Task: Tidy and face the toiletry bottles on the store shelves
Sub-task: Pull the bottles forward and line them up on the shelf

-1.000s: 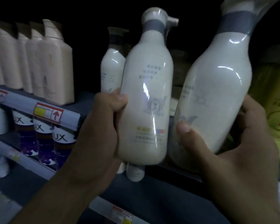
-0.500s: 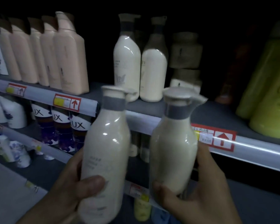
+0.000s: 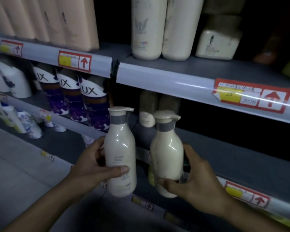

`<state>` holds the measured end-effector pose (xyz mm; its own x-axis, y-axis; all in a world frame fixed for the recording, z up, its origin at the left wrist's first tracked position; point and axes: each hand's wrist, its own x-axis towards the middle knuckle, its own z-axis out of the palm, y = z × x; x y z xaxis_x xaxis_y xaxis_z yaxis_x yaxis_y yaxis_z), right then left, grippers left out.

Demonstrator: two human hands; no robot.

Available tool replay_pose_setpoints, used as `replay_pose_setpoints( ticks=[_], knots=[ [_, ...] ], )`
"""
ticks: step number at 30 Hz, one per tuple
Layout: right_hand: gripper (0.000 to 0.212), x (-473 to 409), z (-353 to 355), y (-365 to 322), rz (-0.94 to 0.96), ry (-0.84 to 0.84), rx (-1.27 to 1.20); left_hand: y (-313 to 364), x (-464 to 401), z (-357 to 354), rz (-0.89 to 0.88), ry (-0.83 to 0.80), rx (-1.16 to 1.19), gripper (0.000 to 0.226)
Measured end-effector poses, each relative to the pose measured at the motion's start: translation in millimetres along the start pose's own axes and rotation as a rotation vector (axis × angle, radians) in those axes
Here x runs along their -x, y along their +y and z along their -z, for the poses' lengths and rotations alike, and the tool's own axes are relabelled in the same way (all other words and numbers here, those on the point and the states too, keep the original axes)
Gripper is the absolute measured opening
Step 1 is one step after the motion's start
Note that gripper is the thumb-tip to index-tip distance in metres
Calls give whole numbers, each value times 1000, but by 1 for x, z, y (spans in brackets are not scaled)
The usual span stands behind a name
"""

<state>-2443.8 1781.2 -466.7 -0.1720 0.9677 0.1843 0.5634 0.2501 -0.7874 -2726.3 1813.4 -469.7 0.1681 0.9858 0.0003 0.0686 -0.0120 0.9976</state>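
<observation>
Our left hand (image 3: 92,166) grips the left bottle (image 3: 120,158), thumb across its front and fingers curled behind; our right hand (image 3: 196,178) grips the right bottle (image 3: 167,158) low down, thumb at its base. Both bottles stand upright, side by side with a narrow gap, held in the air in front of the middle shelf (image 3: 224,148).

Far behind them on that shelf stand two dim bottles (image 3: 151,109), partly hidden by the pump heads. To the left are purple LUX bottles (image 3: 90,101). On the upper shelf (image 3: 182,76) stand two more cream bottles (image 3: 159,29), a squat jar (image 3: 218,44) to their right, and peach bottles (image 3: 57,19) to the left. Red-framed price tags (image 3: 251,95) sit on the shelf rails.

Half a second ago the view sat higher and the upper shelf's bottles showed whole; now their tops are cut off, and the held bottles appear smaller and lower against the shelving.

The held bottles are glossy cream plastic, round-shouldered, with grey neck bands and flat pump tops.
</observation>
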Motion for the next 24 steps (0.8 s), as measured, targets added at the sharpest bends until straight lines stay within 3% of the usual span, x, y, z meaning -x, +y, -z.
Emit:
replay_pose_setpoints(
  ticks=[10,16,22,24],
  knots=[
    [75,-29,8,28,-11,138,-123,8,-35,-11,33,94,-92,74],
    [67,-47,25,42,-65,284,-198,16,-68,-14,32,129,-142,58],
    [78,-66,43,74,-162,355,-131,28,-94,-23,-42,150,-157,61],
    [65,-70,45,83,-173,356,-142,32,-105,-28,-68,161,-174,64]
  ],
)
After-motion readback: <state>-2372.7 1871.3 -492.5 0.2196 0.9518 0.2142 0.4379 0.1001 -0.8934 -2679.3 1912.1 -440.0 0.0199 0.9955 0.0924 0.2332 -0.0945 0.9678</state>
